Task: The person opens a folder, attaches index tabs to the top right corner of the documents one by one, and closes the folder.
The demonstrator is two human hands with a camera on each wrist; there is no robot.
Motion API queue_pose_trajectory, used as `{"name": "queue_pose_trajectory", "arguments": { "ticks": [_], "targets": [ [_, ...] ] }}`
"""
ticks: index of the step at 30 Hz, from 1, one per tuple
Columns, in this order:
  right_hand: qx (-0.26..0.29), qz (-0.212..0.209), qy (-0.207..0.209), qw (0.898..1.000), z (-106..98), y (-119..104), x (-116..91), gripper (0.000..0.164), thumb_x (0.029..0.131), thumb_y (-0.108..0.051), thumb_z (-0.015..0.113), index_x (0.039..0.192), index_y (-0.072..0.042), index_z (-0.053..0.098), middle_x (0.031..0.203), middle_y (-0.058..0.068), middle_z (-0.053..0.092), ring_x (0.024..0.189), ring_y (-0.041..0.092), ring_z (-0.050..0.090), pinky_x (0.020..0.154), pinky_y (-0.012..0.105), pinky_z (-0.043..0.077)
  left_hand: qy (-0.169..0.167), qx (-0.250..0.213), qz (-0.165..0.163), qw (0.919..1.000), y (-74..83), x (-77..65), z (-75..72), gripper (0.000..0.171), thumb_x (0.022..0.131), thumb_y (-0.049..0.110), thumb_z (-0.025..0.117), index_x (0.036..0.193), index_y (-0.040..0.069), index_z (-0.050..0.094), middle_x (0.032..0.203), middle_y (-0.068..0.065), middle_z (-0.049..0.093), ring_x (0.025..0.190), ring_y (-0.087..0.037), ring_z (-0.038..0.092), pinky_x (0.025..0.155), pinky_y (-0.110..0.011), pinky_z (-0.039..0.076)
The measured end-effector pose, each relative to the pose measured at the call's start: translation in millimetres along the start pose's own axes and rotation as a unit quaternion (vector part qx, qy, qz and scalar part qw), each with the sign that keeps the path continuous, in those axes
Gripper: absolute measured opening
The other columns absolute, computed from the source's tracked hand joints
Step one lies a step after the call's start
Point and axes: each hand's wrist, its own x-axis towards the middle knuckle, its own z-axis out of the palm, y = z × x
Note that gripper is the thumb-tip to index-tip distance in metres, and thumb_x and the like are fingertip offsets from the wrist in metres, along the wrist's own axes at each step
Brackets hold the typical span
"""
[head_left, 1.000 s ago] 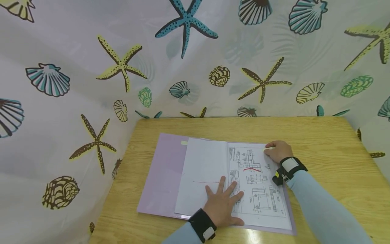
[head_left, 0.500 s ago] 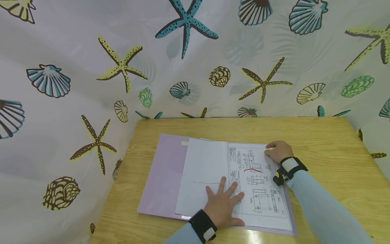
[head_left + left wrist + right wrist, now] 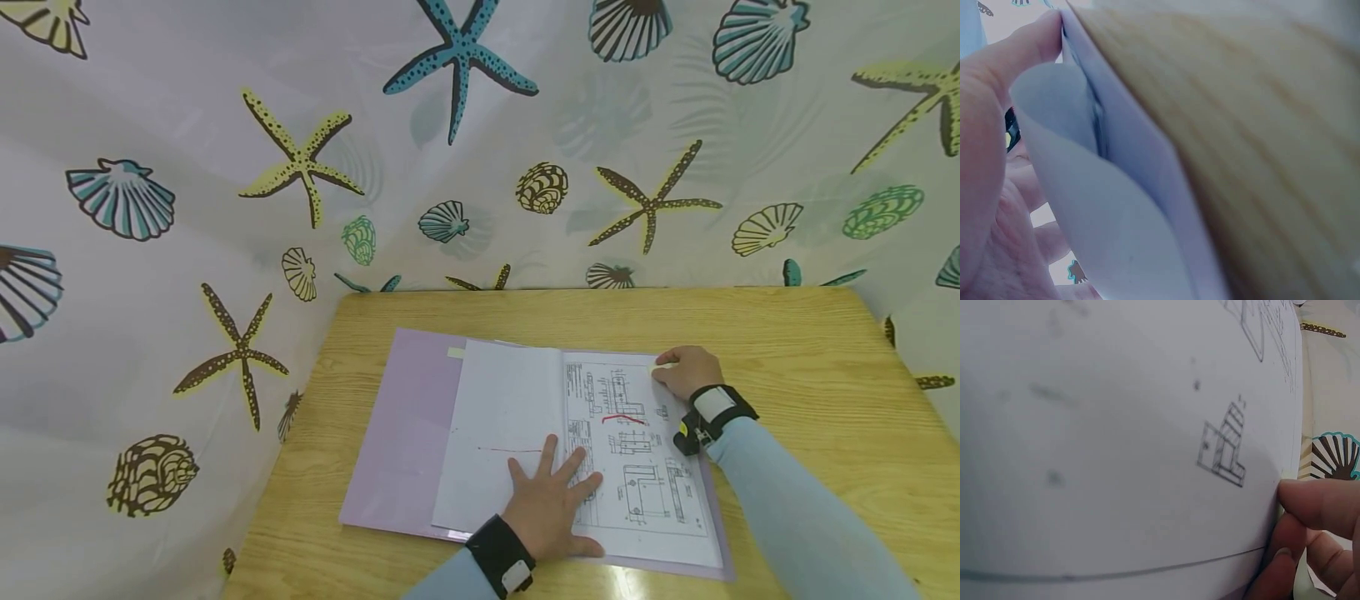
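head view forward-down, wrist views close, all sharing paper (image 3: pixel 504 400)

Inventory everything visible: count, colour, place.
Table: one, tan, lower half
Folder: one, lilac, open on table
Left page: one showing, white with red line, in folder
Drawing sheet: one showing, white with black lines, folder's right
Tab: at least one, yellowish, by left page's top
Patterned cloth: pieces uncertain, whitish, behind table
Sleeves: two, bluish, lower edge
Wristbands: two, black, sleeve ends
Left hand: one, bare, across both pages
Right hand: one, bare, pinching sheet's edge

The left hand (image 3: pixel 547 510) is splayed wide, the right hand (image 3: pixel 690 373) apparently pinching.
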Motion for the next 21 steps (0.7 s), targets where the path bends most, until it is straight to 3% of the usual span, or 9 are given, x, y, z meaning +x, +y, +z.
{"name": "queue_pose_trajectory", "arguments": {
  "ticks": [6, 21],
  "targets": [
    [0.000, -0.001, -0.007, 1.000, 0.3, 4.0, 4.2, 0.030, 0.084, -0.023, 0.062, 0.107, -0.003, 0.064, 0.112, 0.024, 0.056, 0.082, 0.030, 0.055, 0.058, 0.028, 0.041, 0.001, 0.003, 0.001, 1.0000, 0.2, 0.0, -0.1, 0.093, 0.056, 0.087, 0.040, 0.138, 0.043, 0.033, 0.150, 0.003, 0.018, 0.135, -0.041, 0.003, 0.073, -0.079, 0.023],
    [-0.009, 0.000, -0.003, 1.000, 0.6, 5.0, 8.9, 0.028, 0.083, -0.023, 0.064, 0.104, -0.004, 0.065, 0.107, 0.023, 0.059, 0.080, 0.031, 0.056, 0.060, 0.034, 0.044, 0.000, 0.000, 0.002, 1.0000, 0.2, -0.4, -0.5, 0.094, 0.056, 0.087, 0.041, 0.139, 0.042, 0.033, 0.151, 0.002, 0.017, 0.135, -0.042, 0.002, 0.074, -0.079, 0.023]
  ]
}}
